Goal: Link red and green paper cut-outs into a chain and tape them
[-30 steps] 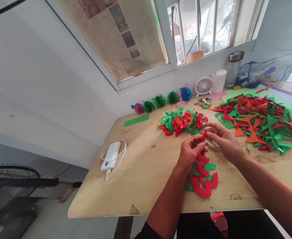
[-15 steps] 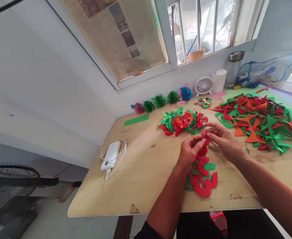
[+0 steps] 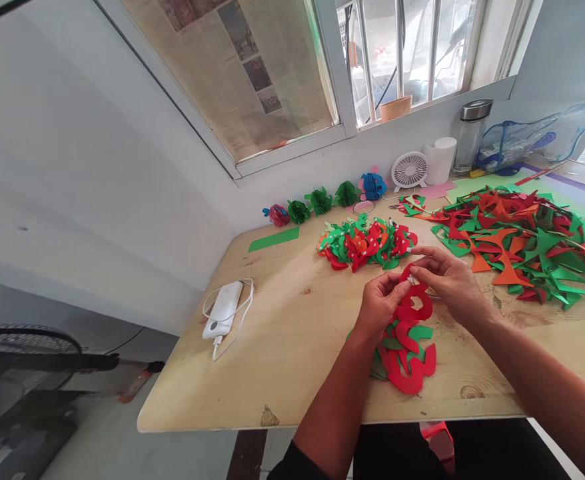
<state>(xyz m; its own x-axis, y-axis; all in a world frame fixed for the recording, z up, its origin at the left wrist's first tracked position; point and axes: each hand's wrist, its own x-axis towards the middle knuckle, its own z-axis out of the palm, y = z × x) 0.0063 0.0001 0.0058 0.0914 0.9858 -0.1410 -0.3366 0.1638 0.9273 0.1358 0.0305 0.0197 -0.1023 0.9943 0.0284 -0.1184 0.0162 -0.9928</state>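
Observation:
My left hand (image 3: 383, 301) pinches one side of a red paper cutout (image 3: 419, 305), a curved piece with a hole in it. My right hand (image 3: 445, 280) has its thumb and index finger closed on the cutout's upper end, where a small white bit shows. Just below lies a loose pile of red and green paper cutouts (image 3: 406, 377). Beyond my fingertips sits a heap of red, green and orange cutouts with white tabs (image 3: 365, 247). A ring-shaped item behind the cutout is mostly hidden by my right hand.
Paper scraps (image 3: 527, 247) are heaped at the right. A white power bank (image 3: 222, 310) with its cable lies at the left, near a green paper strip (image 3: 273, 239). Along the wall stand honeycomb paper figures (image 3: 319, 201), a small fan (image 3: 409, 171) and a glass bottle (image 3: 470, 137).
The red cutout between my hands has turned and spread, so its hole now shows. Both hands stay in nearly the same place, still pinching it.

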